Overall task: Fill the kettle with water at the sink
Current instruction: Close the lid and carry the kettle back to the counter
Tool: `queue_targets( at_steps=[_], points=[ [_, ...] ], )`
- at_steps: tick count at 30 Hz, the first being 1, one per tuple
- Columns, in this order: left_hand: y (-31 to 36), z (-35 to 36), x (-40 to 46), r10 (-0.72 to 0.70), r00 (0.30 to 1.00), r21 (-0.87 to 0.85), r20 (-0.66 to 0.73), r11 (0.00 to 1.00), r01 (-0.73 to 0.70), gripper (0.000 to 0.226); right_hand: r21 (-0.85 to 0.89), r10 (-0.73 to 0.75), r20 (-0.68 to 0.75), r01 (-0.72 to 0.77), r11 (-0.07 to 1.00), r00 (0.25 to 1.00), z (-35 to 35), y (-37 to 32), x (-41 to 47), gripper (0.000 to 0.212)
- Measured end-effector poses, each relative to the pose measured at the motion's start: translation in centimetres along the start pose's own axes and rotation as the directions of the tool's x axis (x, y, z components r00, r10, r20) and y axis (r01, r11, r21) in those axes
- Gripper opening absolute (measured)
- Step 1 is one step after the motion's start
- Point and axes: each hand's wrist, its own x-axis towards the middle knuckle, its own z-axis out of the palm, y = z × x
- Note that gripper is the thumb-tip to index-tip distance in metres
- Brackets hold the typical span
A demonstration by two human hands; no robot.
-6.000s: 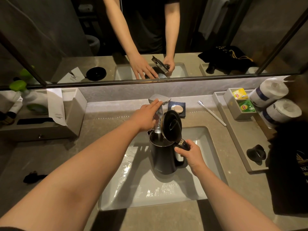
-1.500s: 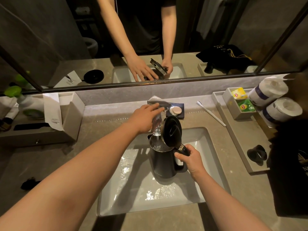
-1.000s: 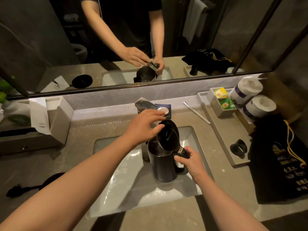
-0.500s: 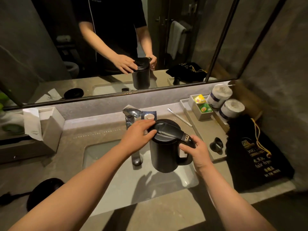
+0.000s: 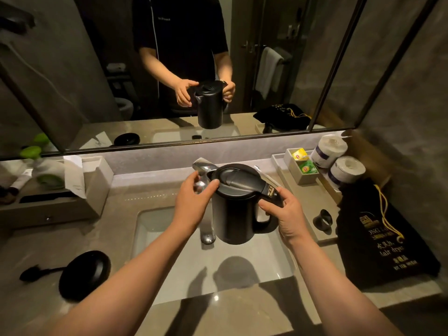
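The black kettle (image 5: 234, 214) hangs upright in the air above the white sink (image 5: 264, 263), its lid down flat. My right hand (image 5: 284, 214) grips the kettle's handle on the right side. My left hand (image 5: 194, 202) is at the kettle's left edge, thumb touching the lid rim and fingers spread. The chrome tap (image 5: 202, 167) shows just behind the kettle, partly hidden by it, and no water runs from it.
The kettle's round black base (image 5: 83, 274) with its cord lies on the counter at front left. A tissue box (image 5: 94, 180) stands at back left. At the right are a tray with tea bags (image 5: 303, 162), paper rolls (image 5: 339, 158) and a black hair-dryer bag (image 5: 378, 243). A mirror lines the back.
The water was running into the open kettle; my left hand left the tap and pushed the lid shut. My right hand has lifted the kettle up out of the sink.
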Motion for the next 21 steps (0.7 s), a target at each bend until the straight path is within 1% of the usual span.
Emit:
queue_targets(
  at_steps=[1, 3, 4, 5, 8, 12, 15, 21],
  points=[
    [0.2, -0.6, -0.2, -0.047, 0.999, -0.080, 0.018, 0.996, 0.048, 0.049, 0.007, -0.005, 0.015, 0.005, 1.000, 1.000, 0.5, -0.2, 0.1, 0.044],
    [0.3, -2.0, -0.7, -0.074, 0.995, -0.205, 0.065, 0.975, 0.086, 0.025, -0.003, -0.006, 0.063, 0.006, 1.000, 0.998, 1.7, -0.5, 0.3, 0.038],
    [0.4, -2.7, -1.1, -0.089, 0.994, -0.251, 0.059, 0.963, 0.101, 0.017, -0.014, -0.005, 0.093, 0.007, 1.000, 0.996, 2.5, -0.6, 0.4, 0.032],
    [0.4, -3.6, -1.4, -0.106, 0.994, -0.279, 0.040, 0.954, 0.113, 0.014, -0.019, -0.004, 0.122, 0.007, 1.000, 0.992, 3.3, -0.5, 0.4, 0.027],
    [0.0, -6.8, -2.7, -0.125, 0.991, -0.301, -0.039, 0.948, 0.107, 0.018, -0.013, -0.001, 0.210, 0.004, 1.000, 0.978, 6.4, -0.4, 0.3, 0.025],
    [-1.5, -12.3, -4.8, -0.165, 0.971, -0.347, -0.172, 0.933, 0.097, 0.022, -0.059, 0.009, 0.371, 0.014, 0.998, 0.929, 12.2, -0.2, 0.4, 0.027],
    [-3.4, -16.4, -6.2, -0.210, 0.940, -0.367, -0.270, 0.925, 0.101, 0.023, -0.099, 0.026, 0.492, 0.026, 0.995, 0.870, 17.1, 0.6, 0.3, 0.027],
    [-7.2, -24.0, -8.7, -0.272, 0.869, -0.362, -0.414, 0.925, 0.117, 0.026, -0.227, 0.094, 0.650, 0.075, 0.971, 0.754, 26.6, 3.4, -0.4, 0.028]
  ],
)
